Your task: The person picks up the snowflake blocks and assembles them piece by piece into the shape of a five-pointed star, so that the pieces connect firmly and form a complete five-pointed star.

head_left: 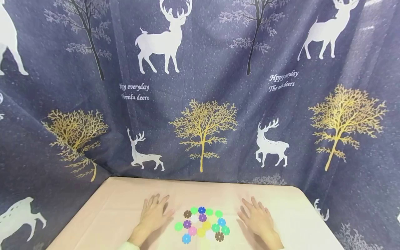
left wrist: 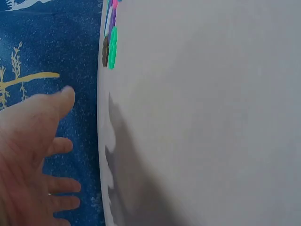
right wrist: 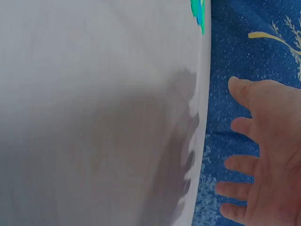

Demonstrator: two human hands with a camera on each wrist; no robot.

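Note:
Several flat, notched plastic discs, like snowflake building pieces, lie spread between the two hands in the head view. Among them are a dark blue disc [head_left: 201, 210], a pink disc [head_left: 192, 231], a brown disc [head_left: 219, 236] and a light blue disc [head_left: 186, 238]. To their left, my left hand [head_left: 153, 216] is held over the table with fingers spread, holding nothing. My right hand [head_left: 258, 219] is held likewise on the other side, nearest a blue disc [head_left: 221, 222]. Both wrist views show a gap between hand and tabletop. A green disc [left wrist: 113, 48] appears edge-on in the left wrist view.
The discs rest on a table with a pale pink cover [head_left: 103, 211]. Behind and beside it hangs a dark blue cloth [head_left: 215, 83] printed with deer and trees. The table's far edge [head_left: 175, 180] meets this cloth.

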